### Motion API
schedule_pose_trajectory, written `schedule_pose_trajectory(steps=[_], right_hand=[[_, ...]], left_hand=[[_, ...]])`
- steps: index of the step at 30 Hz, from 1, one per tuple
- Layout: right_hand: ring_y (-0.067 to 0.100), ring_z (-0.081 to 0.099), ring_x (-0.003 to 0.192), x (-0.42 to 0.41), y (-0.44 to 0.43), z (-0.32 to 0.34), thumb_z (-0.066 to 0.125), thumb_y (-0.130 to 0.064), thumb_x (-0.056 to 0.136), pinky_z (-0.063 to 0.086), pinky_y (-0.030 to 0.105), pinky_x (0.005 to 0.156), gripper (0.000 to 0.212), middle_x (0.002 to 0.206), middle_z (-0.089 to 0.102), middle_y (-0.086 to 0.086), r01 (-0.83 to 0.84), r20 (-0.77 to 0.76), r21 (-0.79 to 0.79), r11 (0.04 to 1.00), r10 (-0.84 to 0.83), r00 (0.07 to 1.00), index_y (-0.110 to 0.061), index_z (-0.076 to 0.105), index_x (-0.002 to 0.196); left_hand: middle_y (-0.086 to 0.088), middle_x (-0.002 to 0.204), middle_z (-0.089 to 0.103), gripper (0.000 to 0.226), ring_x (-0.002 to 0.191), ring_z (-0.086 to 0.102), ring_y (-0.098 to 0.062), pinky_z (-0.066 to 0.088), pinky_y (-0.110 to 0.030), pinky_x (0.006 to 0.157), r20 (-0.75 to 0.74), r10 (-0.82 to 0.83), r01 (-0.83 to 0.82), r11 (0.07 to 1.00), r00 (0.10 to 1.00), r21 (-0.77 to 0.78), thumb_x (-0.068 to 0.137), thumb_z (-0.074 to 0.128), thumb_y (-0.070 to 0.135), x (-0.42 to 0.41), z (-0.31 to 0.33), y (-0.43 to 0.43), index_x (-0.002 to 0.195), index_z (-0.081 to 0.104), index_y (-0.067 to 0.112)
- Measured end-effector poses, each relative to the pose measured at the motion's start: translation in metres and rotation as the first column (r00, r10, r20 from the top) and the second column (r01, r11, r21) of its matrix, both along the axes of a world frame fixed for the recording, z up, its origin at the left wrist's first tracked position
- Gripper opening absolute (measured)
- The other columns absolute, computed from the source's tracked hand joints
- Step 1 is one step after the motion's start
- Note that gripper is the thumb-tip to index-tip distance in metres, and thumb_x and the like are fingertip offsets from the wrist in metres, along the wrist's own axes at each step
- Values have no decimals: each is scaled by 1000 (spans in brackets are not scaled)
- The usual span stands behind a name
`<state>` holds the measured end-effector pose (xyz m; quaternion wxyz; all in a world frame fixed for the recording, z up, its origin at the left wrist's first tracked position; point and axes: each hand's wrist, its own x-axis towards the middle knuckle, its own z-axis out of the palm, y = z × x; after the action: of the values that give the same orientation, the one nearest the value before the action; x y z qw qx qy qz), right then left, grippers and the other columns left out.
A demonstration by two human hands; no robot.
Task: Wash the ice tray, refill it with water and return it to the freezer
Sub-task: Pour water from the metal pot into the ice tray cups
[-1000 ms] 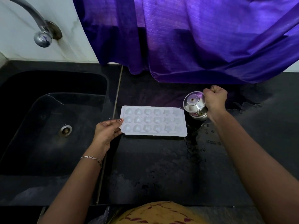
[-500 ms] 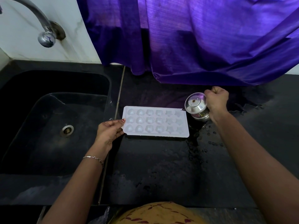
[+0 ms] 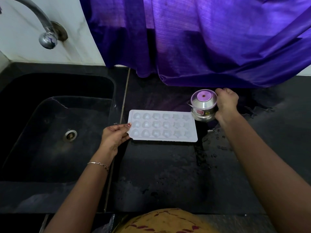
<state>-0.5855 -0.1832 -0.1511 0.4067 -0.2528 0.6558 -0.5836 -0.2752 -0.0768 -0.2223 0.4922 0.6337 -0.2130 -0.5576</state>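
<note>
The left hand (image 3: 114,137) pinches the near-left corner of the white ice tray (image 3: 162,126), with the thumb on top of the rim and the fingers curled underneath. From that grip the tray stretches away to the right, lying flat on the black counter (image 3: 168,174). Its three rows of heart and star cups face up. Whether the cups hold water cannot be told.

At the end of the tray farthest from the left hand's grip, the right hand (image 3: 226,103) wraps its curled fingers round the side of a small steel pot (image 3: 202,106). The pot is tipped, with a round face tinted purple turned up toward the camera, and its lower edge is just beside the tray's far-right corner. Below this grip the counter is wet, with drops and a dark streak.

A thin bracelet (image 3: 99,164) sits on the left wrist. To the left of the left hand lies the black sink (image 3: 50,132) with its drain (image 3: 70,135), and the tap (image 3: 45,31) is above it. Beyond both hands hangs a purple curtain (image 3: 202,39).
</note>
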Motion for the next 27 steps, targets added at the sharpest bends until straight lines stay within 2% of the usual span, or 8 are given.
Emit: schedule_pose_trajectory(steps=[5, 10, 13, 18, 22, 27], right_hand=[[9, 24, 48, 11, -3, 4, 51, 5, 80, 25, 22, 46, 43, 56, 26, -3, -66, -64, -47, 997, 63, 996, -21, 25, 58], [4, 26, 40, 18, -5, 8, 53, 5, 80, 28, 19, 42, 43, 53, 27, -3, -135, -175, -47, 990, 125, 977, -20, 27, 56], [7, 27, 45, 19, -6, 9, 53, 4, 79, 30, 21, 44, 42, 54, 28, -3, -167, -217, -38, 985, 155, 964, -20, 28, 55], [1, 29, 33, 22, -5, 11, 51, 8, 80, 30, 16, 39, 42, 52, 28, -1, -196, -255, -41, 980, 180, 950, -18, 28, 56], [3, 29, 38, 22, -6, 10, 53, 6, 79, 30, 19, 41, 41, 53, 28, -1, -209, -287, -32, 977, 191, 939, -19, 29, 56], [8, 27, 48, 22, -7, 9, 54, 3, 77, 30, 23, 47, 41, 54, 27, -2, -224, -333, -22, 974, 205, 920, -21, 29, 55]], left_hand=[[-13, 88, 71, 15, 69, 66, -13, 57, -19, 61, 12, -1, 1, 1000, 1000, 0, 85, 72, 13, 0, 0, 0, 92, 70, 0], [-11, 88, 72, 18, 64, 68, -9, 56, -19, 60, 9, -3, 3, 1000, 1000, 1, 85, 72, 13, 1, -2, 0, 95, 70, -2], [-12, 92, 73, 18, 68, 70, -9, 57, -19, 62, 5, -5, 5, 1000, 1000, -6, 85, 72, 12, 2, -4, 0, 96, 71, -2], [-13, 95, 74, 17, 73, 71, -13, 57, -21, 64, 6, -9, 9, 1000, 1000, -1, 85, 72, 13, 3, -5, -1, 94, 71, -1], [-15, 98, 73, 18, 82, 70, -19, 59, -23, 68, 5, -10, 10, 1000, 1000, -1, 85, 72, 13, 3, -6, -1, 95, 71, -1], [-13, 96, 74, 15, 78, 71, -16, 60, -24, 70, 3, -11, 11, 1000, 1000, -6, 85, 72, 12, 3, -5, -1, 94, 71, 0]])
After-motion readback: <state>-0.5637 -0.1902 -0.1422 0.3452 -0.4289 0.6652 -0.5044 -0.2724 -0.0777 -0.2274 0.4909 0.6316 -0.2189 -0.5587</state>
